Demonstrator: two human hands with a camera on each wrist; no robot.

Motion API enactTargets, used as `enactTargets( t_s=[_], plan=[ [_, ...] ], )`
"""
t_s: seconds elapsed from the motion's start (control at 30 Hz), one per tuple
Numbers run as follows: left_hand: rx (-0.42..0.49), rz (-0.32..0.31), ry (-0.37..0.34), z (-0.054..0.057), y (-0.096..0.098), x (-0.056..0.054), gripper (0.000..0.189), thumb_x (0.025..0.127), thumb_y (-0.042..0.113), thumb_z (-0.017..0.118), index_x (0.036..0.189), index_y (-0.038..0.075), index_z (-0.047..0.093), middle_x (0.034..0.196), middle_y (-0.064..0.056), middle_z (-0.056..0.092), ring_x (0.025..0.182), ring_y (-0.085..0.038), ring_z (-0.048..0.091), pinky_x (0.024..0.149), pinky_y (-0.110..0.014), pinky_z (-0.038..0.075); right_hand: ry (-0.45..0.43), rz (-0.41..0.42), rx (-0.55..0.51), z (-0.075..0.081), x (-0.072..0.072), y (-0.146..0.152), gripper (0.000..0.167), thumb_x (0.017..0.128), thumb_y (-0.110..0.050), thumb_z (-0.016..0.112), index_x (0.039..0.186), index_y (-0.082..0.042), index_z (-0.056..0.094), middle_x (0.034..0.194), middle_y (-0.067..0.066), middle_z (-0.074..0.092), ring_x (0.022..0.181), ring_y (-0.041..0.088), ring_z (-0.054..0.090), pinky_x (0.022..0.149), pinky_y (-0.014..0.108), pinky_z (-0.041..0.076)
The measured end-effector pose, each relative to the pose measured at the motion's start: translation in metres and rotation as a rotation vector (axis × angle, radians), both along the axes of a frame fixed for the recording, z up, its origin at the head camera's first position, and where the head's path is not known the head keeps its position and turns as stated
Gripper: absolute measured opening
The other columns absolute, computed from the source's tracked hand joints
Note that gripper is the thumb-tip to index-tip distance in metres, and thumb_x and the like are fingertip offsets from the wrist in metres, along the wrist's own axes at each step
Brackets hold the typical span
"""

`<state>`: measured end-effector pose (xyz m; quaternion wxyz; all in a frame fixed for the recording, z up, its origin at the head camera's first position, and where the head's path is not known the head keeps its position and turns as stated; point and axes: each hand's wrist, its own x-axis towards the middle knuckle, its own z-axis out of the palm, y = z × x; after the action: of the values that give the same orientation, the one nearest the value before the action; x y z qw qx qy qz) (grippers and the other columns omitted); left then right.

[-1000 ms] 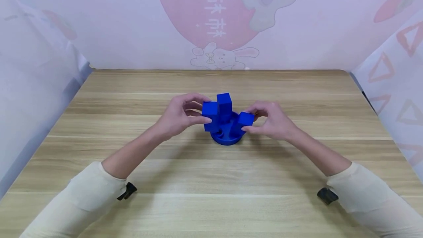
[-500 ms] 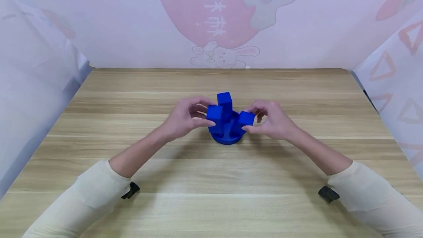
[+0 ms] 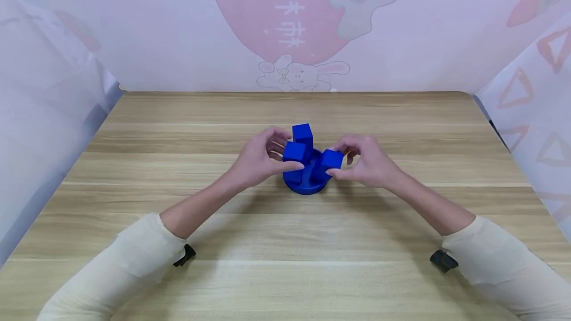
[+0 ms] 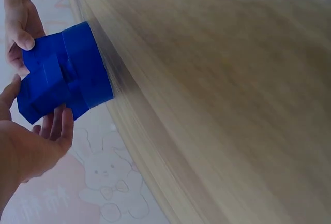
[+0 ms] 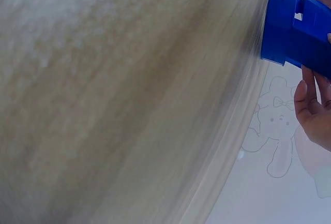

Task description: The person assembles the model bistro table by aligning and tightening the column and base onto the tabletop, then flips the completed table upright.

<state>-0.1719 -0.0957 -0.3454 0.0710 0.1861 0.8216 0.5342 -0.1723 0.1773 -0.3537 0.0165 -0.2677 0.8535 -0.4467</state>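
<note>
A round blue base stands on the table, with blue square-topped blocks rising from it. My left hand pinches the left block between thumb and fingers, and the block's lower end overlaps the base's left side. On the right, my right hand grips a tilted block by its sides. The back block stands taller with no hand on it. In the left wrist view the base's side wall shows against the table. The right wrist view catches part of the right hand under the blue block.
The wood-grain table stretches out on all sides of the base. A pale printed curtain closes off the back and the sides. A small dark strap end hangs at each sleeve.
My left hand has moved right with its block, bringing it from the base's outer left edge to over the base. The right hand and its block have stayed in place.
</note>
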Motion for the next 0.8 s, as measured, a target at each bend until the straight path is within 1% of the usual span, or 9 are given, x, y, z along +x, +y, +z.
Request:
enactTargets(
  t_s=[0.13, 0.23, 0.3, 0.4, 0.5, 0.57, 0.7, 0.8],
  plan=[
    [-0.044, 0.061, 0.015, 0.002, 0.0054, 0.0025, 0.049, 0.081, 0.015, 0.091, 0.113, -0.001, 0.058, 0.108, -0.016, 0.069, 0.096, -0.028, 0.071, 0.086, -0.038, 0.061, -0.008, -0.004, 0.005, 0.0, -0.0001, -0.0003, 0.028, 0.078, -0.009, 0.09, 0.102, 0.0, 0.077, 0.095, 0.009, 0.074, 0.083, 0.03, 0.064, 0.072, 0.037, 0.057],
    [-0.09, 0.073, 0.033, 0.0034, 0.0067, 0.0034, 0.048, 0.08, 0.019, 0.091, 0.111, 0.0, 0.059, 0.107, -0.015, 0.07, 0.094, -0.027, 0.07, 0.085, -0.038, 0.061, -0.007, 0.003, -0.004, -0.0003, -0.0002, 0.0, 0.029, 0.078, -0.008, 0.09, 0.102, 0.0, 0.076, 0.095, 0.009, 0.074, 0.083, 0.03, 0.064, 0.071, 0.037, 0.057],
    [-0.104, 0.066, 0.046, 0.004, 0.0069, 0.0033, 0.047, 0.08, 0.018, 0.092, 0.11, 0.0, 0.06, 0.107, -0.014, 0.071, 0.095, -0.027, 0.07, 0.086, -0.038, 0.06, -0.005, 0.006, -0.009, -0.0003, -0.0002, 0.0003, 0.029, 0.077, -0.007, 0.09, 0.102, 0.0, 0.076, 0.094, 0.009, 0.074, 0.083, 0.03, 0.064, 0.071, 0.037, 0.057],
    [-0.103, 0.031, 0.063, 0.0052, 0.0065, 0.0028, 0.046, 0.079, 0.014, 0.091, 0.114, -0.002, 0.064, 0.109, -0.015, 0.072, 0.098, -0.028, 0.068, 0.089, -0.04, 0.059, -0.003, 0.012, -0.013, -0.0002, -0.0002, 0.0008, 0.03, 0.077, -0.006, 0.09, 0.102, 0.0, 0.076, 0.094, 0.008, 0.074, 0.083, 0.029, 0.064, 0.071, 0.038, 0.057],
    [-0.085, -0.026, 0.057, 0.0071, 0.0049, 0.0027, 0.047, 0.08, 0.007, 0.088, 0.12, -0.004, 0.068, 0.114, -0.017, 0.071, 0.101, -0.03, 0.068, 0.093, -0.045, 0.058, -0.004, 0.013, -0.011, -0.0002, 0.0001, 0.001, 0.03, 0.077, -0.007, 0.09, 0.103, 0.0, 0.076, 0.095, 0.008, 0.074, 0.083, 0.029, 0.064, 0.071, 0.038, 0.058],
    [-0.074, -0.061, 0.041, 0.008, 0.0031, 0.0026, 0.046, 0.081, 0.003, 0.086, 0.123, -0.004, 0.069, 0.117, -0.017, 0.071, 0.102, -0.03, 0.068, 0.095, -0.049, 0.057, -0.004, 0.013, -0.01, 0.0002, 0.0004, 0.0009, 0.031, 0.077, -0.007, 0.09, 0.103, 0.0, 0.076, 0.095, 0.008, 0.074, 0.084, 0.029, 0.064, 0.072, 0.039, 0.058],
    [-0.027, -0.136, -0.01, 0.008, -0.0007, 0.0009, 0.042, 0.083, -0.004, 0.078, 0.124, -0.005, 0.069, 0.121, -0.018, 0.071, 0.104, -0.031, 0.068, 0.1, -0.051, 0.054, -0.005, 0.01, -0.004, 0.0006, 0.0006, 0.0007, 0.031, 0.077, -0.008, 0.09, 0.103, 0.0, 0.076, 0.095, 0.008, 0.074, 0.084, 0.028, 0.064, 0.072, 0.039, 0.058],
    [-0.002, -0.199, -0.048, 0.008, -0.0028, -0.0003, 0.04, 0.086, -0.007, 0.074, 0.125, -0.004, 0.068, 0.129, -0.019, 0.068, 0.113, -0.032, 0.068, 0.104, -0.051, 0.052, -0.004, 0.007, 0.0, 0.0007, 0.0005, 0.0005, 0.031, 0.076, -0.007, 0.091, 0.103, 0.0, 0.076, 0.095, 0.007, 0.074, 0.083, 0.024, 0.064, 0.072, 0.039, 0.058]
  ],
)
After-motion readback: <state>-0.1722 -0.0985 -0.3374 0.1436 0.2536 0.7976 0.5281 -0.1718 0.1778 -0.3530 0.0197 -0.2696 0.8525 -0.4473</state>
